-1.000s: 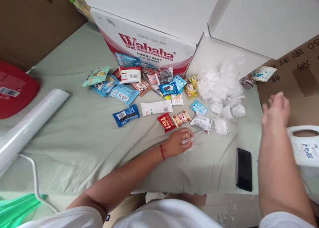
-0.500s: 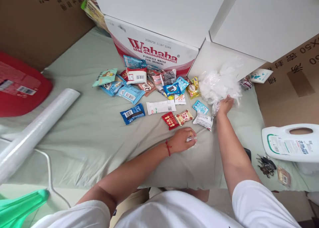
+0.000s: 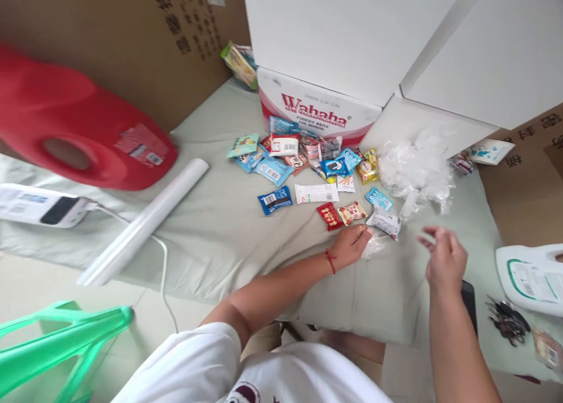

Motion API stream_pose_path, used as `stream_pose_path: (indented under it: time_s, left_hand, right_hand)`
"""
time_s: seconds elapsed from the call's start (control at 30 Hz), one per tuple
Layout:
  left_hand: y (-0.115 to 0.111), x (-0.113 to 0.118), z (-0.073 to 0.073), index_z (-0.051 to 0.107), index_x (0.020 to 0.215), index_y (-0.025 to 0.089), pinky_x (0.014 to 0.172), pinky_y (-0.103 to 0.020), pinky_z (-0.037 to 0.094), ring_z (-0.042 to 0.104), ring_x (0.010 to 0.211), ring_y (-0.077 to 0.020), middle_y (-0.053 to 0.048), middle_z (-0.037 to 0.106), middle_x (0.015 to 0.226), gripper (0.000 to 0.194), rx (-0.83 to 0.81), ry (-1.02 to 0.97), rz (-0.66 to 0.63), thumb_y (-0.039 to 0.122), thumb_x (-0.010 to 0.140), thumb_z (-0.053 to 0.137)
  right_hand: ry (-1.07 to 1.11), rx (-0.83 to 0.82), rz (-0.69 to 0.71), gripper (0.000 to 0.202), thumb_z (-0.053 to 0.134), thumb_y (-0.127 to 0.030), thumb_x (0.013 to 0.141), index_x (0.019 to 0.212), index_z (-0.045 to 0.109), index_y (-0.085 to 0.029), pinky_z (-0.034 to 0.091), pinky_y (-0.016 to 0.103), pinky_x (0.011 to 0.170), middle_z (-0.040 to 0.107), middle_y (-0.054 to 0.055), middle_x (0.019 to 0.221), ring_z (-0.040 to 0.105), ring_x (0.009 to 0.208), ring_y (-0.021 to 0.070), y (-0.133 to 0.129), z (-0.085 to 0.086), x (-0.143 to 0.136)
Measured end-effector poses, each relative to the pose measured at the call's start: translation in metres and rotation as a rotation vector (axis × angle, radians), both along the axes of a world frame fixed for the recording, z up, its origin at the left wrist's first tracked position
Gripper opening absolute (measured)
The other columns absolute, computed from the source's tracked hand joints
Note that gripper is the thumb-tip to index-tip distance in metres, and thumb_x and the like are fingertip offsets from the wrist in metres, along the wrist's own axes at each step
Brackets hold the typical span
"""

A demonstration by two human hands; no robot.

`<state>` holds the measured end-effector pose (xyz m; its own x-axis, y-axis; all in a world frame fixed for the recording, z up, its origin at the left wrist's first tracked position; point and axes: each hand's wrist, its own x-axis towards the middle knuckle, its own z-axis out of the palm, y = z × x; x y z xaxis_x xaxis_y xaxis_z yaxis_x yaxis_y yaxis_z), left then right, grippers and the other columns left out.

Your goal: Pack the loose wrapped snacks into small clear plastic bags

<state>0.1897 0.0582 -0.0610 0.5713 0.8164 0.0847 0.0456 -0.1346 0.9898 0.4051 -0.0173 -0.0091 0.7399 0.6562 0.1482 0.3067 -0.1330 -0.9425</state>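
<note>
My left hand (image 3: pixel 352 244) is closed on a small crumpled piece of clear plastic film (image 3: pixel 373 246), which spreads out to the right of its fingertips. Just beyond it lie a red snack packet (image 3: pixel 329 216), a cream snack packet (image 3: pixel 352 213) and a silver-white packet (image 3: pixel 385 222). Slightly blurred, my right hand (image 3: pixel 445 253) hovers over the sheet with fingers partly curled and tips apart; nothing shows between them. A large heap of clear plastic bags (image 3: pixel 417 168) lies beyond this hand, apart from it.
Several mixed snack packets (image 3: pixel 273 169) are piled before the Wahaha box (image 3: pixel 314 107). At left are a red jug (image 3: pixel 101 133), a plastic-film roll (image 3: pixel 145 221) and a white cable (image 3: pixel 165 274). At right are a phone (image 3: pixel 470 303), keys (image 3: pixel 508 321) and a white bottle (image 3: pixel 530 280).
My right hand has come away from the plastic heap and moved back towards me. The film at my left hand now spreads wider. The camera view has turned left.
</note>
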Motion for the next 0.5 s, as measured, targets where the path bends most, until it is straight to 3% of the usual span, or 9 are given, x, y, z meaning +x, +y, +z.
stream_pose_path:
  time_s: [0.07, 0.13, 0.23, 0.3, 0.37, 0.4, 0.5]
  left_hand:
    - [-0.007, 0.000, 0.010, 0.033, 0.067, 0.023, 0.064, -0.030, 0.040, 0.043, 0.064, -0.0141, 0.002, 0.041, 0.064, 0.049, -0.001, -0.002, 0.066, 0.054, 0.106, 0.031]
    - [-0.017, -0.004, 0.019, 0.038, 0.070, 0.023, 0.069, -0.030, 0.043, 0.049, 0.069, -0.0157, -0.001, 0.048, 0.070, 0.048, 0.027, 0.018, 0.131, 0.053, 0.107, 0.028]
    - [-0.029, -0.025, 0.032, 0.046, 0.074, 0.022, 0.075, -0.032, 0.047, 0.055, 0.076, -0.0176, -0.004, 0.057, 0.077, 0.045, 0.040, 0.112, 0.155, 0.043, 0.107, 0.025]
    - [-0.026, -0.055, 0.040, 0.052, 0.077, 0.021, 0.077, -0.032, 0.049, 0.058, 0.078, -0.0186, -0.004, 0.062, 0.078, 0.039, 0.050, 0.206, 0.091, 0.041, 0.104, 0.034]
    - [-0.007, -0.098, 0.052, 0.059, 0.081, 0.020, 0.078, -0.032, 0.050, 0.061, 0.081, -0.0198, -0.005, 0.067, 0.084, 0.028, 0.098, 0.286, 0.062, 0.044, 0.095, 0.054]
    - [0.010, -0.123, 0.059, 0.062, 0.087, 0.020, 0.077, -0.031, 0.050, 0.063, 0.082, -0.0199, -0.005, 0.069, 0.090, 0.024, 0.122, 0.295, 0.126, 0.044, 0.091, 0.060]
    - [0.085, -0.201, 0.082, 0.063, 0.084, 0.020, 0.079, -0.031, 0.048, 0.064, 0.081, -0.0189, -0.004, 0.069, 0.083, 0.023, 0.215, 0.374, 0.502, 0.035, 0.096, 0.049]
  right_hand:
    - [0.163, -0.012, 0.271, 0.057, 0.067, -0.066, 0.085, 0.123, 0.067, -0.023, 0.060, 0.039, 0.077, 0.064, 0.012, 0.133, 0.065, 0.102, 0.0239, -0.023, -0.007, -0.047]
    - [0.217, -0.050, 0.430, 0.070, 0.073, -0.063, 0.082, 0.142, 0.058, -0.028, 0.060, 0.041, 0.087, 0.057, 0.012, 0.148, 0.063, 0.118, 0.0271, -0.037, -0.014, -0.091]
    - [0.200, -0.113, 0.446, 0.070, 0.077, -0.056, 0.082, 0.142, 0.060, -0.024, 0.055, 0.039, 0.101, 0.063, 0.012, 0.142, 0.062, 0.125, 0.0279, -0.039, -0.022, -0.138]
    - [0.212, -0.163, 0.413, 0.062, 0.076, -0.056, 0.083, 0.134, 0.066, -0.021, 0.056, 0.037, 0.096, 0.072, 0.012, 0.126, 0.069, 0.111, 0.0261, -0.033, -0.025, -0.154]
    - [0.210, -0.218, 0.368, 0.063, 0.075, -0.059, 0.083, 0.130, 0.068, -0.018, 0.057, 0.035, 0.086, 0.077, 0.011, 0.108, 0.072, 0.092, 0.0238, -0.027, -0.028, -0.159]
    - [0.186, -0.244, 0.334, 0.065, 0.074, -0.061, 0.082, 0.131, 0.068, -0.018, 0.057, 0.034, 0.082, 0.078, 0.010, 0.101, 0.072, 0.086, 0.0233, -0.026, -0.030, -0.157]
    - [-0.065, -0.301, 0.182, 0.070, 0.067, -0.068, 0.083, 0.131, 0.069, -0.016, 0.055, 0.036, 0.082, 0.077, 0.011, 0.102, 0.071, 0.084, 0.0253, -0.028, -0.034, -0.137]
